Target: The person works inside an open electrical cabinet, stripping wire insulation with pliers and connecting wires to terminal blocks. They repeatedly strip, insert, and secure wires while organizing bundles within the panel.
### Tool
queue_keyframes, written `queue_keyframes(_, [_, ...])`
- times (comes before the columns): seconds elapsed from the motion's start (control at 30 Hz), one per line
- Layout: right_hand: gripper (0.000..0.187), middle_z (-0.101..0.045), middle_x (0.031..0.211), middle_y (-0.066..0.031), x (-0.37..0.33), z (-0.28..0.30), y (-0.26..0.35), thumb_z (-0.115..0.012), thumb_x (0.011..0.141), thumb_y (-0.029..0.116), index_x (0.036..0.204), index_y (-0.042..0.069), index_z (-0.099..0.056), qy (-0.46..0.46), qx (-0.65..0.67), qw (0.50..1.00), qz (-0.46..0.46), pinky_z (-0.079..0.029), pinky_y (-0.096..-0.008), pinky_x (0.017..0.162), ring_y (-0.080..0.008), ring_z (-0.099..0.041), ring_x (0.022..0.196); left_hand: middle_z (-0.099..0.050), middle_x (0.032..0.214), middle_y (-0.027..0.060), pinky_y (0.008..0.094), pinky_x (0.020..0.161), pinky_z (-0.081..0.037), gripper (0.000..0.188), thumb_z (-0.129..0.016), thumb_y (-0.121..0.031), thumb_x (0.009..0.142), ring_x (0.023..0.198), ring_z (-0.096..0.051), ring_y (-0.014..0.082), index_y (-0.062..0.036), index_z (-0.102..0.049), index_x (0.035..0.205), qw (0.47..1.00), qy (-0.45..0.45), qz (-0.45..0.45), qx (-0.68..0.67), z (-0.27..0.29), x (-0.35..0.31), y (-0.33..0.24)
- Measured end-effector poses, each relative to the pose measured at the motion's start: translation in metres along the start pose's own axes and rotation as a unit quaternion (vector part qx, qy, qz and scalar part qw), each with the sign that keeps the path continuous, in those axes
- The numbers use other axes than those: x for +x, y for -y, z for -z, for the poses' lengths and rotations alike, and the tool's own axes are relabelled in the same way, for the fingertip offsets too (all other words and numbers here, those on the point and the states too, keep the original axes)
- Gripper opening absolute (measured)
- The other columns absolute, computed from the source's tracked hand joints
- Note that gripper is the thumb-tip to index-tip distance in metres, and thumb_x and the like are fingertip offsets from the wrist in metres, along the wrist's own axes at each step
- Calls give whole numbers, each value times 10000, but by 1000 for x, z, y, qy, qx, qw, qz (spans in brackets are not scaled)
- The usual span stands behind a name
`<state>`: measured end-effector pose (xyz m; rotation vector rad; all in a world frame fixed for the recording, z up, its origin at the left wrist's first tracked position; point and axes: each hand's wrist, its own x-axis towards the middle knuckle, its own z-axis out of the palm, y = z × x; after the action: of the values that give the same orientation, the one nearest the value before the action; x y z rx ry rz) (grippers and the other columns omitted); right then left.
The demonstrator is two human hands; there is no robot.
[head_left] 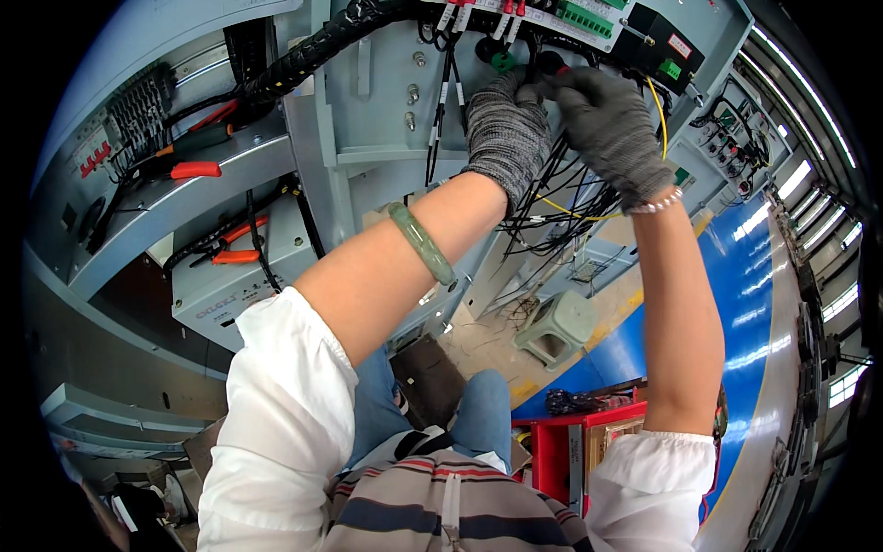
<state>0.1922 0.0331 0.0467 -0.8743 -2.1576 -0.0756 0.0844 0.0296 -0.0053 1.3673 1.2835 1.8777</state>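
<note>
Both hands wear grey knit gloves and reach up into an open grey electrical cabinet point(368, 120). My left hand point(504, 124) is closed around a bundle of thin black wires point(552, 198) hanging from a terminal strip point(552, 17) at the top. My right hand point(607, 124) meets it from the right, its fingertips pinching a black wire end between the two hands. A yellow wire point(660, 115) runs down behind the right hand. A green bangle sits on the left forearm and a bead bracelet on the right wrist.
Orange-handled pliers point(235, 244) and cutters point(189, 170) lie on cabinet ledges at the left. A thick black corrugated cable point(303, 55) crosses the top. Below are a green plastic stool point(556, 327), a red tool cart point(570, 451) and a blue floor point(736, 304).
</note>
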Motion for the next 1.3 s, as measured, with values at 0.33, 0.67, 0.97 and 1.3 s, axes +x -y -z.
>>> queue_keyframes(0.33, [234,-650,766,-126,-5,-2,-13,-543,835,202,974,51,-654,19,45,997,-63,-481,-302,689,-179,-609,696,-640,918,127,320,792,-462,259,-522,-194,866,831,-601,215,-56,-600,1071,999,-23,20,-33,-1,-2,1])
queue_keyframes(0.67, [223,-635,770,-142,-16,7,-19,-550,828,176,957,11,-626,42,93,988,-118,-464,-307,699,-205,-581,694,-619,857,56,252,472,-462,281,-522,-146,872,561,-551,125,-77,-551,1143,999,5,-6,-32,-11,14,28])
queue_keyframes(0.97, [198,-578,674,-47,-29,31,5,-589,828,188,868,-5,-613,100,151,968,-173,-431,-268,598,-108,-501,621,-546,1093,140,247,485,-480,479,-513,-106,860,631,-571,148,-89,-359,1313,997,37,1,-62,-3,-12,19])
queue_keyframes(1.3, [354,-508,501,-25,-67,62,21,-599,824,317,654,7,-591,-111,75,987,-88,-393,-279,461,-107,-455,477,-554,1009,58,205,656,-465,381,-535,-89,842,788,-544,107,-75,-460,1215,980,168,-91,-59,51,-87,-1])
